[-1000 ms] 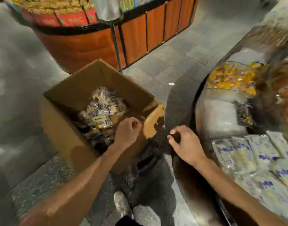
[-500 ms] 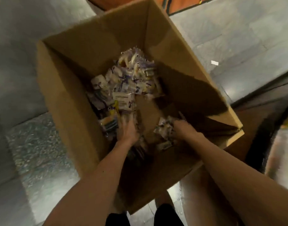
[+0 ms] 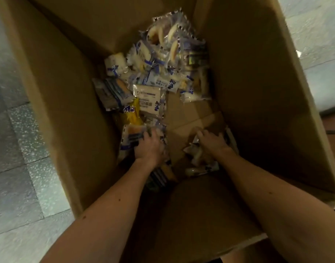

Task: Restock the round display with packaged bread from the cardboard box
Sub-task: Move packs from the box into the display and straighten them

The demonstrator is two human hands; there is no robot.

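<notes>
Deep in the cardboard box (image 3: 64,103), your left hand (image 3: 149,147) is curling its fingers round a bread packet (image 3: 131,136) at near left; your right hand (image 3: 212,142) is clutching a second packet (image 3: 196,155) at near right. Farther in, more packets (image 3: 163,69) are lying heaped.

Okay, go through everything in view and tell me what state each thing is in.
Cardboard box: open on top, bottom partly bare.
Bread packets: sealed, heaped loosely in the box.
Yellow packet: lying in the heap.
Left hand: gripping a blue-and-white packet.
Right hand: on packets in the near corner, grip unclear.
</notes>
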